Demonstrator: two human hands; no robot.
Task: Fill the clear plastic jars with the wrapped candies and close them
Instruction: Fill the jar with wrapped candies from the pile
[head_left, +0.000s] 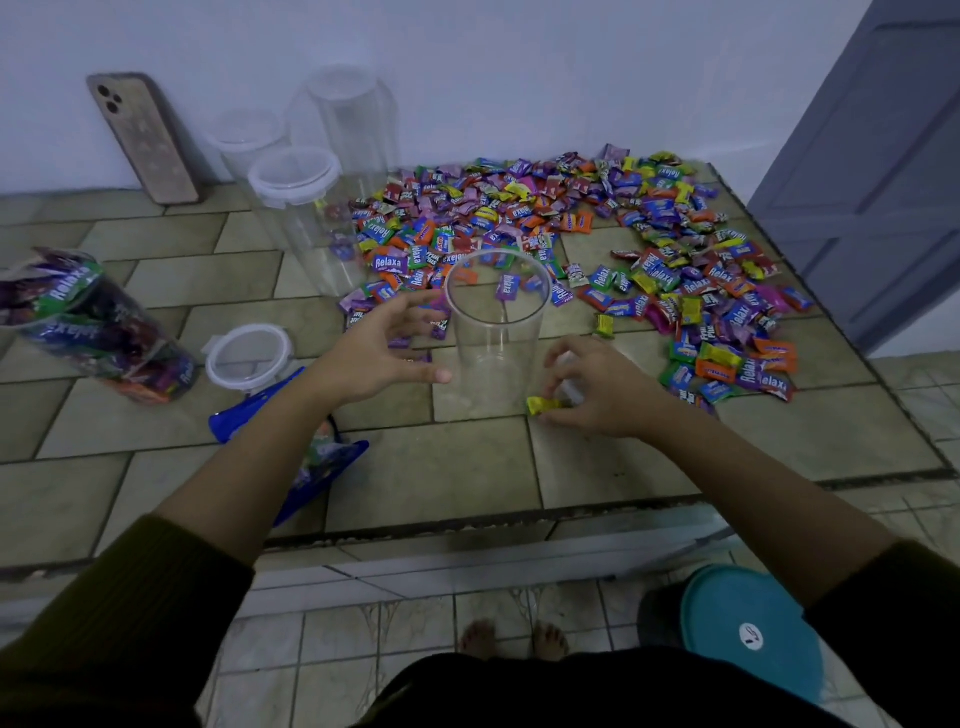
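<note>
Clear plastic, the open jar (496, 332) stands empty on the tiled counter (441, 467) between the hands, so filling is judged to be only just starting. A yellow wrapped candy (540, 405) is pinched in the curled fingers of the right hand (597, 389) beside the jar's base; the left hand (382, 351) is spread open, empty, close to the jar's side. The candy heap (597, 244) lies just behind. Next, the candy needs lifting over the rim and dropping in; the loose lid (249, 356) waits at left.
</note>
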